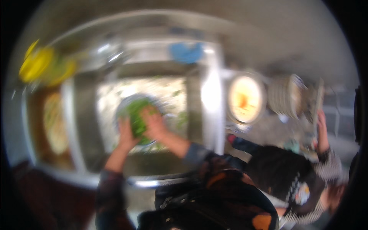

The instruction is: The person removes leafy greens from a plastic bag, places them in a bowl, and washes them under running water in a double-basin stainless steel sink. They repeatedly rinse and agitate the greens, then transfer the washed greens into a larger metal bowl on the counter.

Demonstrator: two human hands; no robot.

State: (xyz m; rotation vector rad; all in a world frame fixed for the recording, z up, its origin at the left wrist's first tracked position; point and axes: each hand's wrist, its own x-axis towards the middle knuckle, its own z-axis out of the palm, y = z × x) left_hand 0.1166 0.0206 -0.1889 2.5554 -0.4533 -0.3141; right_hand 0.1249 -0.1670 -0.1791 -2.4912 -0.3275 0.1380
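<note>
Chopped leafy greens [140, 113] fill a round bowl or colander [123, 104] in the middle of a metal sink basin [87, 123]. From the left side, my left hand [126, 132] holds against the greens near the rim. My right hand [155, 122] lies over them from the right, its fingers pressed in among the leaves. Motion blur hides the exact finger positions. Around and beneath the bowl spreads a pale, speckled mass [115, 86] with bits of green on it.
An oval mound of pale food [56, 123] lies in the left basin [37, 143]. Yellow containers [38, 64] and a blue object [187, 51] line the back. Rightward are a bowl with orange content [244, 99], stacked dishes [283, 96] and a co-worker [281, 169] in dark clothing.
</note>
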